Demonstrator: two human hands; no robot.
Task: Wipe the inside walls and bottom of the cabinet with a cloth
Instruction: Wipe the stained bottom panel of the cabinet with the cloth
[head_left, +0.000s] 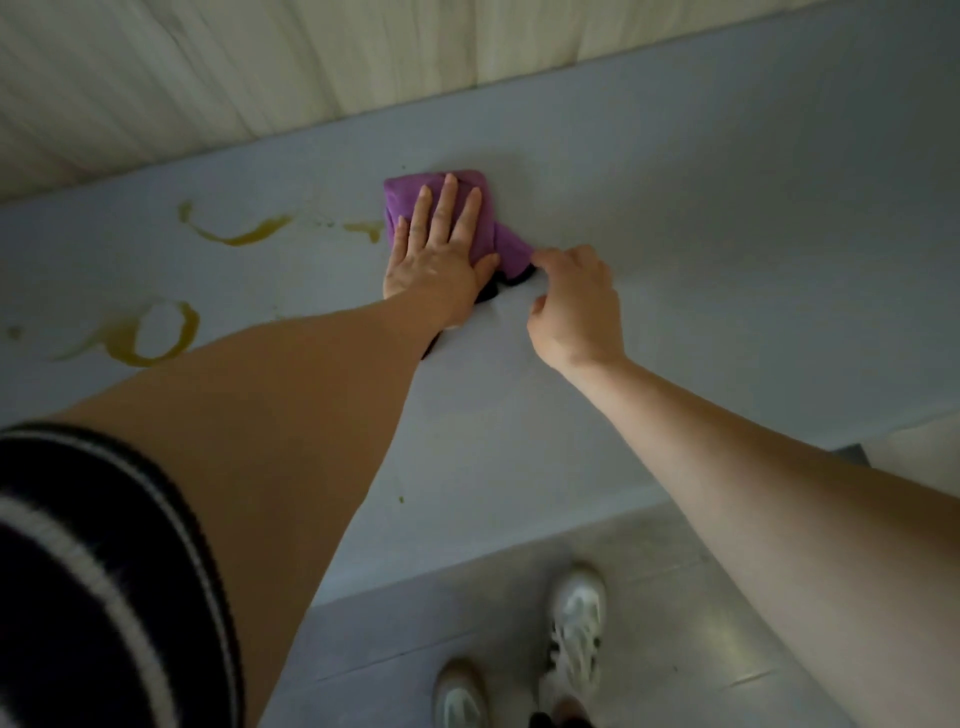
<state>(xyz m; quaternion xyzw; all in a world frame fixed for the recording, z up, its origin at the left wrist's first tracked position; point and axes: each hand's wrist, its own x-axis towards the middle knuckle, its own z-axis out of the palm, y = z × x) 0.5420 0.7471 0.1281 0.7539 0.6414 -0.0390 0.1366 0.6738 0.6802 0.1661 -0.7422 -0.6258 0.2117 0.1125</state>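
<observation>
At far left, a dark sleeve (78, 571) with pale stripes fills the low corner, blurred. Yellow-green stains (150, 332) mark the grey cabinet bottom (675, 234): a looped smear at about 9 o'clock from the hands, a curved streak (234, 231) farther back at 10 o'clock, small spots trailing toward the cloth.

Purple cloth (441, 208) lies bunched on the cabinet bottom near frame centre, close to the pale wood-grain back wall (260, 67). Right edge of the trailing stain touches or runs under the cloth's left side; cannot tell which.

Left hand (441, 254) lies flat on top of the cloth, fingers straight and slightly spread, pointing to 12 o'clock, palm pressing down. Heel of the hand sits on the cabinet surface just off the cloth's near edge. A dark patch shows under the wrist; unclear what it is.

Right hand (576, 306) sits at 4 o'clock from the cloth, fingers curled, thumb and forefinger pinching the cloth's near right corner, which is drawn out into a point.

Below the cabinet's front edge, at 6 o'clock, light tiled floor (727, 649) and two white shoes (574, 623).
</observation>
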